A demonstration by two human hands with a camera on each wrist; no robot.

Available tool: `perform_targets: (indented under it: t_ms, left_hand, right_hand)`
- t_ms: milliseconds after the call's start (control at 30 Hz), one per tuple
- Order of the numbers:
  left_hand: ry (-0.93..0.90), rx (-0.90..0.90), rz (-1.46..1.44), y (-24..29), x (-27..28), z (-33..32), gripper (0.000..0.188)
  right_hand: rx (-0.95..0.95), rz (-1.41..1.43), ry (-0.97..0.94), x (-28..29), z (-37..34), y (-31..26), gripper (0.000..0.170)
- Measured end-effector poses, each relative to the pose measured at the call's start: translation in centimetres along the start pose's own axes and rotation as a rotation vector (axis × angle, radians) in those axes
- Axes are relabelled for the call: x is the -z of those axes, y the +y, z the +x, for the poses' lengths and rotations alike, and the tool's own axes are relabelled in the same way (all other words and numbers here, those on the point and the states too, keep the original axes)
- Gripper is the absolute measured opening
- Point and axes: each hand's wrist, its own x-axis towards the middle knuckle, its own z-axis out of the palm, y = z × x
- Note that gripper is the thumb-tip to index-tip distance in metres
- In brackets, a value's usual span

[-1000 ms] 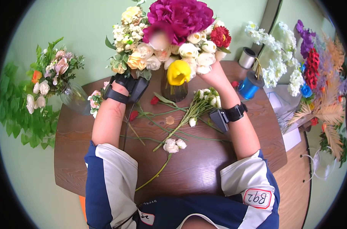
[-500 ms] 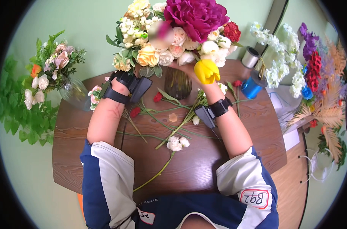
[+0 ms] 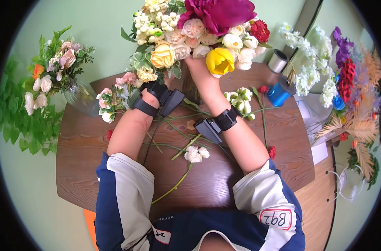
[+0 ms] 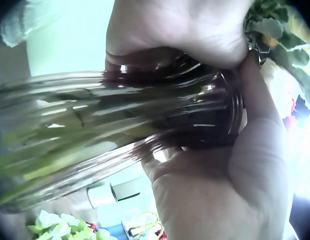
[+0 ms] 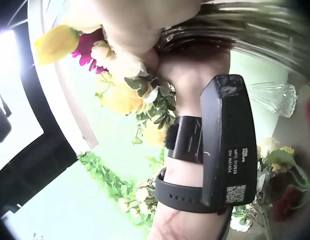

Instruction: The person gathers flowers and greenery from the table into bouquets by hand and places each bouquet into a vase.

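Note:
A ribbed glass vase (image 4: 110, 117) full of green stems stands on the table, mostly hidden between the forearms in the head view. My left hand (image 4: 180, 27) grips its neck from one side, fingers partly hidden behind the glass. From the other side my right hand (image 4: 210, 187) holds the neck, its thumb along the rim. Above both hands spreads the bouquet, with a large purple peony (image 3: 220, 14), a yellow tulip (image 3: 220, 61) low at the front, a peach rose (image 3: 163, 55), cream roses and a red flower (image 3: 260, 31) at the right.
Loose green stems, white rosebuds (image 3: 239, 100) and a white-flowered stem (image 3: 194, 154) lie on the wooden table (image 3: 190, 184). A blue spool (image 3: 278, 93) and a silver can (image 3: 278, 62) stand back right. A clear vase of flowers (image 3: 81, 98) leans at the left.
My right hand has come in from the flowers at the right to the vase neck. My left hand has shifted right onto the neck too. The bouquet sits farther right in view.

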Motion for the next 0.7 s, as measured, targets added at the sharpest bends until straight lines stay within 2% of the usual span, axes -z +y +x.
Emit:
perform_targets:
  t_ms: [33,100,200,233,333,367,400,467,500,533,600,633,700]
  left_hand:
    - [0.016,0.01,0.008,-0.2,-0.1,0.0,0.041]
    - [0.047,0.028,0.026,-0.8,-0.9,0.8,0.042]
    - [0.094,0.045,0.065,-1.1,-2.4,0.7,0.043]
    - [0.108,0.049,0.077,-1.2,-2.4,0.4,0.043]
    - [0.143,0.066,0.108,-1.6,-2.8,0.9,0.044]
    - [0.156,0.075,0.118,-1.6,-2.6,0.5,0.044]
    - [0.169,0.081,0.131,-1.7,-2.6,0.6,0.045]
    - [0.198,0.101,0.157,-2.0,-2.6,0.7,0.046]
    - [0.211,0.107,0.17,-2.1,-2.6,0.0,0.046]
    - [0.223,0.112,0.184,-2.1,-2.2,0.8,0.046]
    - [0.241,0.116,0.208,-2.6,-2.6,0.4,0.047]
    - [0.251,0.12,0.218,-2.7,-2.3,-1.2,0.047]
    - [0.272,0.126,0.242,-3.0,-2.2,-1.2,0.048]
  right_hand:
    - [-0.004,-0.001,-0.006,-0.6,-0.2,0.7,0.024]
    - [0.167,0.03,0.063,-2.3,-0.4,2.1,0.023]
    - [0.054,0.169,-0.015,-1.2,-1.2,2.2,0.023]
    - [0.239,0.016,-0.03,-2.1,-0.6,3.2,0.024]
    - [0.312,-0.134,-0.003,-1.8,-0.7,3.9,0.023]
    - [0.228,-0.055,-0.015,-1.6,-0.8,3.4,0.02]
    - [0.227,-0.054,-0.016,-1.5,-0.9,3.2,0.02]
    - [0.004,0.343,-0.007,-1.5,-1.0,2.6,0.02]
    - [0.272,-0.062,-0.019,-0.8,-0.2,2.3,0.02]
    - [0.273,-0.061,-0.018,0.0,0.0,1.0,0.02]
    - [0.157,0.295,0.025,1.4,-0.4,-0.9,0.02]
    - [0.224,0.245,0.017,1.3,-0.1,-0.4,0.019]
    - [0.223,0.262,0.01,1.1,0.5,0.2,0.02]
